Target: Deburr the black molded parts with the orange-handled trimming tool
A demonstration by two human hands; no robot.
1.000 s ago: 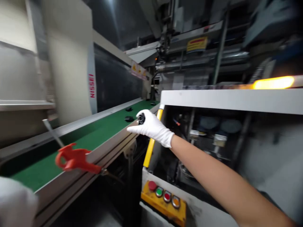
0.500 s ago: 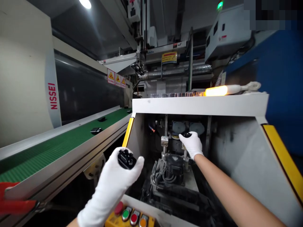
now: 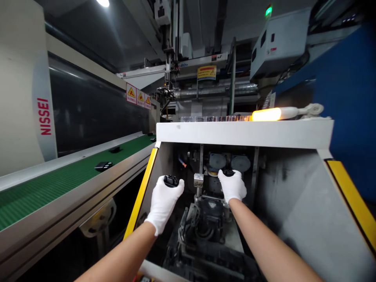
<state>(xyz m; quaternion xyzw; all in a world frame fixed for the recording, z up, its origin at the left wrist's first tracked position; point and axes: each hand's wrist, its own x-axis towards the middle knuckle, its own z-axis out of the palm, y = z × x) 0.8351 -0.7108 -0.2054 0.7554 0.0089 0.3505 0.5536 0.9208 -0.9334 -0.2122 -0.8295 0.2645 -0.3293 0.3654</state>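
My left hand [image 3: 165,199], in a white glove, is closed on a black plastic part [image 3: 171,180] with a knobbly upper face. It is inside the front opening of the machine cabinet, left of a metal post with a small square fixture [image 3: 199,180]. Farther right, my gloved right hand [image 3: 232,185] grips another black plastic part [image 3: 228,172], mostly hidden by the fingers. Just behind that hand are two round grey discs [image 3: 217,161] on the machine. A second post below the right hand is largely covered by it.
Left of the cabinet, a green conveyor belt [image 3: 73,178] carries several black parts. Yellow strips [image 3: 143,188] line the opening's sides, and a white ledge [image 3: 243,134] crosses above it. A lit lamp [image 3: 267,114] lies on the ledge. Cables and a dark mechanism [image 3: 210,215] sit below the hands.
My left hand has moved forward and right into the cabinet opening with its black part. The right hand has shifted slightly, still gripping its part. The view has turned and the button box has mostly left it.
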